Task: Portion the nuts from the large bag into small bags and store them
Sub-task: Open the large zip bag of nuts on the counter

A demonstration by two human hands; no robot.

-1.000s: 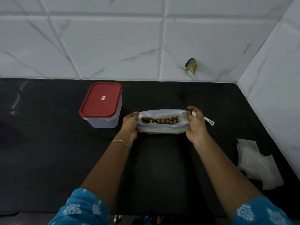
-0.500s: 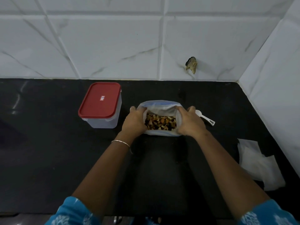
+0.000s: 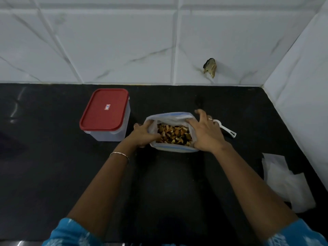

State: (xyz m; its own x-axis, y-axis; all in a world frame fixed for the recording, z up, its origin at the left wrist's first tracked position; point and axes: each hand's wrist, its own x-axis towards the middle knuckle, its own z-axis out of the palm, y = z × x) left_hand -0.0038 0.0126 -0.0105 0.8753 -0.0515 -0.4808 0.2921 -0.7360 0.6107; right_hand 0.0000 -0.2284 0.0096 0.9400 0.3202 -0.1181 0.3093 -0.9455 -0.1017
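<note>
The large zip bag stands on the black counter with its mouth wide and mixed nuts showing inside. My left hand grips the bag's left rim with curled fingers. My right hand holds the right rim, thumb along the inside and fingers spread outside. A white scoop lies just right of the bag, partly hidden behind my right hand. Empty small bags lie in a loose pile at the right.
A clear plastic container with a red lid sits shut, left of the bag. The tiled wall closes the back and the right side. A chipped hole marks the back wall. The counter's front edge runs under my sleeves.
The bag's mouth went from a narrow slit to wide. My hands moved in from its ends to its side rims, and the right fingers have spread.
</note>
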